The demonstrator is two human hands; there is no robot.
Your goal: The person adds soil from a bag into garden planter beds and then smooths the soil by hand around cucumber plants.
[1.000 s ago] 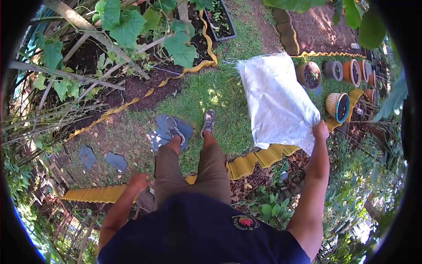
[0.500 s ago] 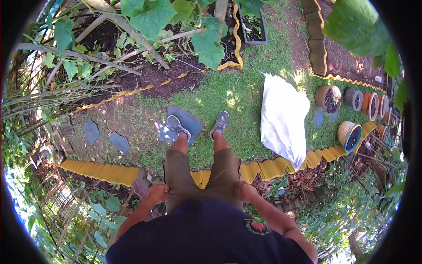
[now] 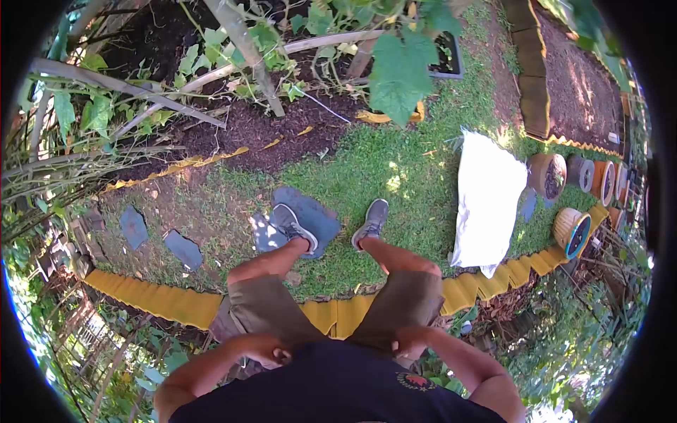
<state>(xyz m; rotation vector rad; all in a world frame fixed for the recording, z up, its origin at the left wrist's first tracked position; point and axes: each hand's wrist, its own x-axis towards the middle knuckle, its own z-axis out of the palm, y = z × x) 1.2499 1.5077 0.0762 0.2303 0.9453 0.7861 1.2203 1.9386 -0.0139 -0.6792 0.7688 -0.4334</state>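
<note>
My left hand [image 3: 268,350] is closed, its fingers curled at the upper leg of the brown shorts [image 3: 271,307]. My right hand [image 3: 411,342] is likewise closed against the shorts on the other side. The fingertips are partly hidden, and the cloth in them shows poorly. My knees are bent and spread apart. The left grey shoe [image 3: 290,224] rests on a dark flat stone [image 3: 310,211], and the right shoe [image 3: 372,218] is on the grass. A white sack [image 3: 490,201] lies on the grass to the right, apart from both hands.
Yellow corrugated edging [image 3: 155,296] runs behind my feet. Two flat stones, one a slate slab [image 3: 183,249], lie at left. Wooden poles [image 3: 134,95] and vines stand ahead. Several plant pots, including a ribbed pot [image 3: 568,229], stand at right beside a bordered soil bed [image 3: 575,84].
My body has lowered, with the knees bending and moving apart. Both hands have shifted down the view with my hips. The sack and garden now appear farther right; the feet stay in place.
</note>
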